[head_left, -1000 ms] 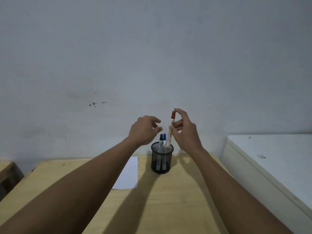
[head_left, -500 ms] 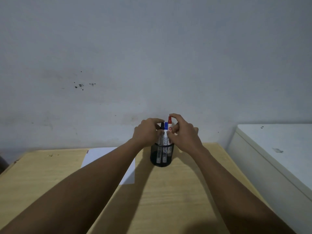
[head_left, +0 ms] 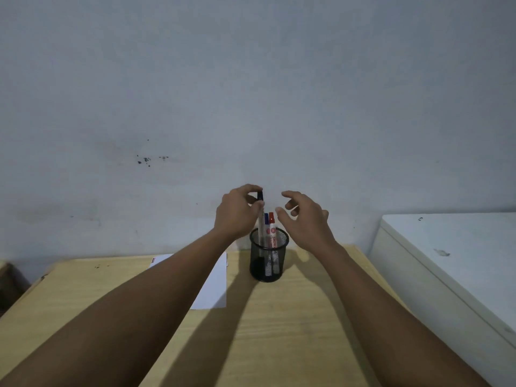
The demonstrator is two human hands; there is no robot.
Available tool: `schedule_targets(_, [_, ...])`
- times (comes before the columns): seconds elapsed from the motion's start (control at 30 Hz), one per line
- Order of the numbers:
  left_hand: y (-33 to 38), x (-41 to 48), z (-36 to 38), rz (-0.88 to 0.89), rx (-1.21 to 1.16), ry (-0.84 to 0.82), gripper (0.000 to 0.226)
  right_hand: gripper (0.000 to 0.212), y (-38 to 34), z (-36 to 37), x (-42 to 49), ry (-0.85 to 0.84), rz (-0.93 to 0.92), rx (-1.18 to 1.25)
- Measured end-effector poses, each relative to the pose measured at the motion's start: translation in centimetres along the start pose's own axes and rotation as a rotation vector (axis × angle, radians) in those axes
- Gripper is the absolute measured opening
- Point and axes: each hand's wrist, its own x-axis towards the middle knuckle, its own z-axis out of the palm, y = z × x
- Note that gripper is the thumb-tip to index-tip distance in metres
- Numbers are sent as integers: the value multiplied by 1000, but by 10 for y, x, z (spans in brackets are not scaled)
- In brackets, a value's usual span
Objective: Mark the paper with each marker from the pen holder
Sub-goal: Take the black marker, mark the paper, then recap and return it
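A black mesh pen holder (head_left: pixel 268 263) stands on the wooden table (head_left: pixel 293 325) near the wall. A blue-capped marker (head_left: pixel 266 219) and a red-capped marker (head_left: pixel 271 227) stand inside it. My left hand (head_left: pixel 237 213) pinches the black-capped marker (head_left: pixel 260 216) near its cap, raised partly above the holder with its lower end still inside. My right hand (head_left: pixel 304 216) hovers just right of the holder, fingers apart, holding nothing. A white sheet of paper (head_left: pixel 215 286) lies left of the holder, partly hidden by my left forearm.
A white cabinet or appliance top (head_left: pixel 452 255) stands to the right of the table. A grey wall (head_left: pixel 251 93) rises directly behind the holder. A dark wooden piece (head_left: pixel 8 283) shows at the far left edge.
My right hand set the red marker into the holder and let go. My left hand took hold of the black marker and lifted it partway up.
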Motion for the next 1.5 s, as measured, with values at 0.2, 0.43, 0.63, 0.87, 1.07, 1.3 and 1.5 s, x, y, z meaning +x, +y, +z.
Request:
schedule_targets(0.2, [46, -15, -76, -199, -462, 159, 24, 36, -64, -28, -12, -250, 43, 368])
schedule_targets(0.43, [61, -55, -150, -232, -499, 83, 32, 15, -123, -49, -28, -113, 263, 1117])
schedule_targets(0.63, [64, -80, -178, 37, -279, 27, 26, 10, -167, -44, -44, -238, 193, 1104])
schedule_targets(0.87, [62, -89, -198, 332, 176, 106, 14, 6, -185, -39, -53, -268, 144, 1087])
schedule_targets(1.07, [56, -92, -213, 276, 120, -19, 12, 7, -185, -24, -55, -337, 143, 1116])
schedule_targets(1.3, [15, -95, -230, 20, -76, -237, 16, 5, -181, 13, -58, -432, 109, 1067])
schedule_targets(1.5, [-34, -98, -235, -247, -279, -392, 38, 8, -177, 45, -58, -545, 95, 1064])
